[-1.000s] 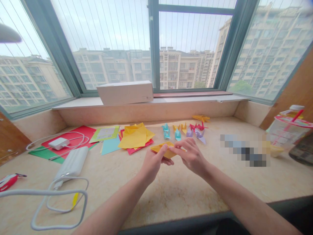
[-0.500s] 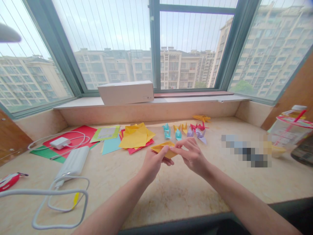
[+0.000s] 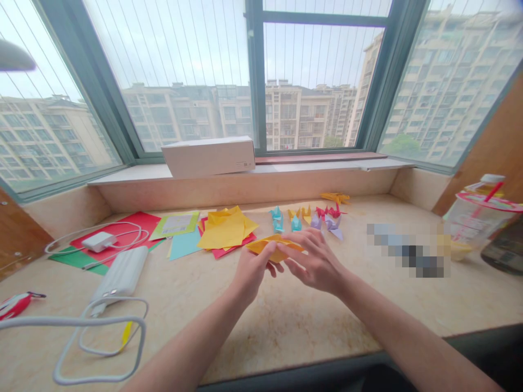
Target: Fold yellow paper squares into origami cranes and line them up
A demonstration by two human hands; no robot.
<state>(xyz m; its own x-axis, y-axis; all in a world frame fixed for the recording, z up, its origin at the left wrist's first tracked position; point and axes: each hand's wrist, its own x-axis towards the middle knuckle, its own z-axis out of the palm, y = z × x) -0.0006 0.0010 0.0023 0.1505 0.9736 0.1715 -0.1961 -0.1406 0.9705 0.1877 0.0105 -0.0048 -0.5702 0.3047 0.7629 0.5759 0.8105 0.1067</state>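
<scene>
A folded piece of yellow origami paper (image 3: 265,243) is held above the counter between my two hands. My left hand (image 3: 254,268) pinches its near side, thumb on top and fingers beneath. Over its right part lies my right hand (image 3: 314,260), fingertips on the paper and partly hiding it. Just beyond the hands stand small folded paper cranes: blue ones (image 3: 277,220), purple ones (image 3: 333,224), red ones (image 3: 327,210) and yellow ones. Left of them is a stack of yellow paper sheets (image 3: 223,231) with red sheets under it.
At left lie a white power bank (image 3: 125,272), a charger (image 3: 99,241) with looped cable, coloured sheets and a red-and-white tool (image 3: 16,306). A white box (image 3: 208,157) sits on the sill. A plastic cup (image 3: 469,223) with a straw stands right, beside a blurred-out item (image 3: 404,250).
The yellow paper has turned in my hands and looks wider and flatter. My right hand's fingers have spread out along it. The view has shifted slightly.
</scene>
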